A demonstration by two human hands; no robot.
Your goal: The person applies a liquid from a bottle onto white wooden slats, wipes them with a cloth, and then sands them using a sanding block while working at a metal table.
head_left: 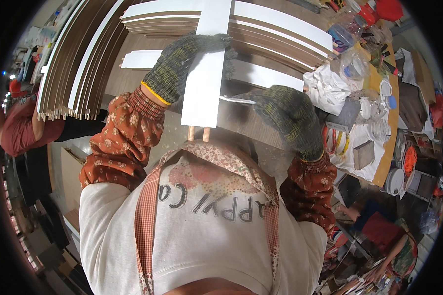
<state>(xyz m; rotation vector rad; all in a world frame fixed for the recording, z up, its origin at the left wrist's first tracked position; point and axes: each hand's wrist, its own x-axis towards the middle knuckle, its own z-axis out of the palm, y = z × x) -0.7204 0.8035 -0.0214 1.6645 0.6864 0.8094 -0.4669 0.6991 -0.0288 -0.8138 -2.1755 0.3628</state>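
Note:
Dark green knitted gloves cover both hands. My left hand (pixel 174 66) is closed around a long white board (pixel 204 91), its fingers reaching over to the far edge. Two wooden dowels (pixel 198 133) stick out of the board's near end, which points at my chest. To the right of the board, my right hand (pixel 290 118) is closed on a thin whitish stick (pixel 238 100). The stick's tip comes up to the board's right edge; whether it touches, I cannot tell. Behind the held board, a stack of similar white boards (pixel 280 22) lies crosswise, with a single white board (pixel 268 73) nearer.
More boards stand in rows (pixel 79 59) at the left, dowels showing at their ends. On the right, a crumpled white cloth (pixel 327 88), grey blocks (pixel 363 155), tape rolls and plastic bottles crowd a cardboard-covered surface (pixel 390 147). Another person (pixel 24 125) is at the far left.

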